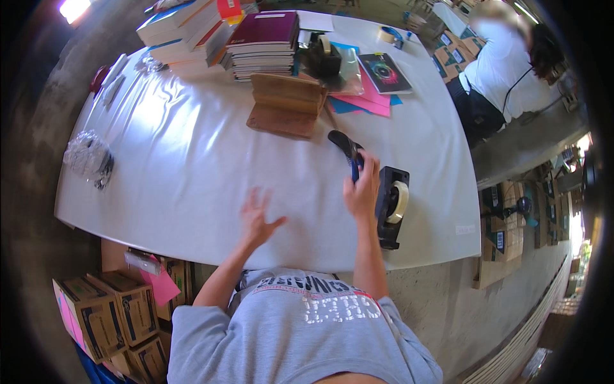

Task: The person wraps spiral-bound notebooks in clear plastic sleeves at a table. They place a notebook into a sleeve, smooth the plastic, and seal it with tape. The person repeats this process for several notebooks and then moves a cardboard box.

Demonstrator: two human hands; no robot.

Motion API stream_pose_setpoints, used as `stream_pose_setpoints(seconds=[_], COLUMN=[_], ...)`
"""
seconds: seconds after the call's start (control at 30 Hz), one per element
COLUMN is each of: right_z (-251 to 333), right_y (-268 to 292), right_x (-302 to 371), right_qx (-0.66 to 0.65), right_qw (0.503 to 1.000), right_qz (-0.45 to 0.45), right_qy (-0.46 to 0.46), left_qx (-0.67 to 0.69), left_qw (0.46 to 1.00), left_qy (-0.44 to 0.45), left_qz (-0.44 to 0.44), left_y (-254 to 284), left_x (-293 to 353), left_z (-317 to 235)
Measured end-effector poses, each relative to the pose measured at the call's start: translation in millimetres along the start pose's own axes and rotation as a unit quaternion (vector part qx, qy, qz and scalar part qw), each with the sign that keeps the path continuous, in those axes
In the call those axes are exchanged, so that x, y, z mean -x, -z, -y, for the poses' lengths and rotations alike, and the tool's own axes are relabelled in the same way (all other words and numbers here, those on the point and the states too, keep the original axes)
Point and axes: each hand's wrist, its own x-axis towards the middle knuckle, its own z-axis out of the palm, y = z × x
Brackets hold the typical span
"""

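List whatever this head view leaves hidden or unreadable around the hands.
- Scissors: handle end hidden inside the right hand.
- Left hand: fingers motion-blurred; contact with the white table unclear.
- Tape dispenser: its left side is covered by the right hand.

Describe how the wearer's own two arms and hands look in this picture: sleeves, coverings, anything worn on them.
Both forearms are bare from the elbow down. The left hand and right hand wear no gloves; no watch, ring or bracelet is visible. Short grey T-shirt sleeves end above the elbows, and the shirt has pale printed lettering across the chest.
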Motion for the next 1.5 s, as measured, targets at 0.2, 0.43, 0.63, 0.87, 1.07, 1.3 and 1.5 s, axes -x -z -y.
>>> stream_pose_setpoints(seconds=[0.2,0.43,0.63,0.87,1.07,1.3,1.5], right_z=[-53,-57,33,70,126,183,167], right_y=[-62,-69,-179,-243,-258,-284,-306], right_x=[-82,-71,-34,-11,98,149,139], right_qx=[0.314,0.261,0.054,-0.043,-0.058,0.044,0.143], right_qw=[0.913,0.949,0.986,0.986,0.964,0.959,0.962], right_qz=[0.228,0.135,0.092,0.100,0.259,0.260,0.215], right_qy=[-0.124,-0.114,0.130,0.125,0.012,0.101,0.093], left_qx=[-0.194,-0.151,-0.095,-0.064,0.055,0.336,0.153], left_qw=[0.878,0.860,0.875,0.896,0.936,0.873,0.761], left_qy=[0.371,0.412,0.400,0.349,0.255,0.044,0.398], left_qz=[-0.231,-0.261,-0.256,-0.266,-0.237,-0.351,-0.489], left_y=[25,40,38,43,64,82,79], left_x=[79,81,86,89,96,155,258], left_z=[127,126,123,118,125,173,359])
